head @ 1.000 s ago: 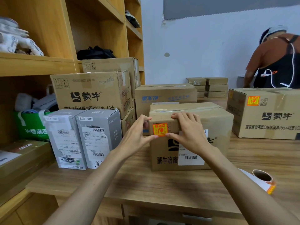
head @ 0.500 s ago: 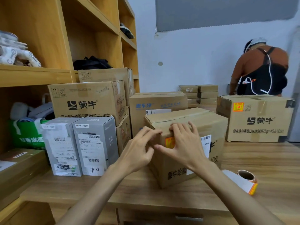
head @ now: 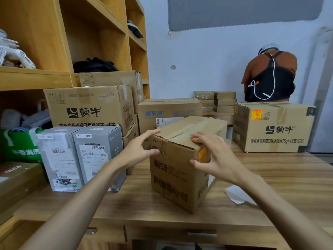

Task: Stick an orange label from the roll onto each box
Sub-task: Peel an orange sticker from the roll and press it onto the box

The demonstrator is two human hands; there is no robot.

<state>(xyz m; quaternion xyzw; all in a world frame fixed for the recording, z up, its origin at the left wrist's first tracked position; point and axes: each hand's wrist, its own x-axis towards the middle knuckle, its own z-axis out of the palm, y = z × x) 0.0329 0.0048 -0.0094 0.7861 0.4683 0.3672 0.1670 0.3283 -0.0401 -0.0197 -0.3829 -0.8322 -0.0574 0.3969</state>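
Box point(head: 173, 174) | left hand point(head: 138, 150) on left corner | right hand point(head: 216, 159) beside orange label point(head: 202, 154)

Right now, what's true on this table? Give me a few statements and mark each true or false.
1. The middle box carries an orange label. True.
2. The left hand and right hand are both on the middle box. True.
3. The right box has no label. False: an orange label sits near its upper left corner.
4. The two grey boxes stand right of the middle box. False: they stand to its left.
5. The person at the back is turned toward us. False: their back is to us.
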